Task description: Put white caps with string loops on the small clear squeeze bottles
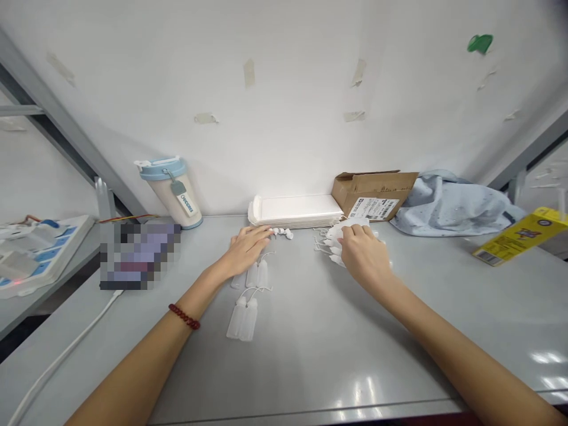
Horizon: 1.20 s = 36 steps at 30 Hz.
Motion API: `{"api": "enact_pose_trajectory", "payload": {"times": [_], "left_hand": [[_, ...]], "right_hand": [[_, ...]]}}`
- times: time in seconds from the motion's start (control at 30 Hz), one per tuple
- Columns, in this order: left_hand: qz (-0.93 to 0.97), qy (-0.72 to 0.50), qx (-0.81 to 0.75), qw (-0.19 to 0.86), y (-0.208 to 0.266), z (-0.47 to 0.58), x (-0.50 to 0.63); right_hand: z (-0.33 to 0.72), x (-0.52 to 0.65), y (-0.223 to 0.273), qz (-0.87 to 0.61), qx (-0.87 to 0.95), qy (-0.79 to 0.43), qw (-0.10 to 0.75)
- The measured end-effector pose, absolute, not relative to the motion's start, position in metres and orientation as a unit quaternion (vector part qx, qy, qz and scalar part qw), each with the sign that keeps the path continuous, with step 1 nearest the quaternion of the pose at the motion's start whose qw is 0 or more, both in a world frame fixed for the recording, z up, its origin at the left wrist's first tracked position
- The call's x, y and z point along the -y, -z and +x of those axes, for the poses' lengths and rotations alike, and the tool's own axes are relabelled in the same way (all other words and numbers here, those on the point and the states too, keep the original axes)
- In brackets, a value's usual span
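My left hand lies palm down with its fingers stretched out, the tips by several small white pieces. Just under it and nearer to me are slim translucent plastic pieces with thin white strings at their tops. They lie side by side in small groups, one partly hidden by the hand. My right hand has its fingers curled down over a fanned pile of white stringed pieces. Its fingertips pinch at the pile's upper part, where the grip is partly hidden.
Behind the hands lies a stack of white flat trays, beside an open cardboard box and a blue cloth. A yellow drink carton stands at right. A tumbler, a blurred phone with cable and a power strip are left.
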State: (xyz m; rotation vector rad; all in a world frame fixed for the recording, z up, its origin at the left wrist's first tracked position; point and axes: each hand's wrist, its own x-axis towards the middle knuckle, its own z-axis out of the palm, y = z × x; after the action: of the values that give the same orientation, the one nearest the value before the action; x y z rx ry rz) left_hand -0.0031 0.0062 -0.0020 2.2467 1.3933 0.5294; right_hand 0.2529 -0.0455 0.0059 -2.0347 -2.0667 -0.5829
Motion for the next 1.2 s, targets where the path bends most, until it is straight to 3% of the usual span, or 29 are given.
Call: {"api": "enact_pose_trajectory", "payload": {"times": [0.13, 0.27, 0.4, 0.57, 0.83, 1.2], "left_hand": [[0.817, -0.181, -0.495, 0.234, 0.004, -0.005, -0.009], [0.826, -0.162, -0.485, 0.237, 0.005, -0.003, -0.010], [0.829, -0.157, -0.484, 0.233, 0.006, -0.001, -0.010], [0.823, -0.185, -0.489, 0.222, 0.004, -0.002, -0.008], [0.830, -0.210, -0.486, 0.174, 0.002, -0.009, -0.009], [0.830, -0.199, -0.506, 0.125, 0.005, -0.026, -0.018]], "right_hand": [[0.252, 0.048, -0.003, -0.667, 0.699, 0.243, 0.082], [0.243, 0.048, 0.000, -0.616, 0.736, 0.243, 0.142], [0.219, 0.056, 0.000, -0.462, 0.852, 0.121, 0.214], [0.193, 0.071, 0.000, -0.347, 0.915, 0.011, 0.204], [0.184, 0.075, 0.007, -0.363, 0.917, -0.083, 0.142], [0.185, 0.070, 0.010, -0.368, 0.911, -0.106, 0.151]]}}
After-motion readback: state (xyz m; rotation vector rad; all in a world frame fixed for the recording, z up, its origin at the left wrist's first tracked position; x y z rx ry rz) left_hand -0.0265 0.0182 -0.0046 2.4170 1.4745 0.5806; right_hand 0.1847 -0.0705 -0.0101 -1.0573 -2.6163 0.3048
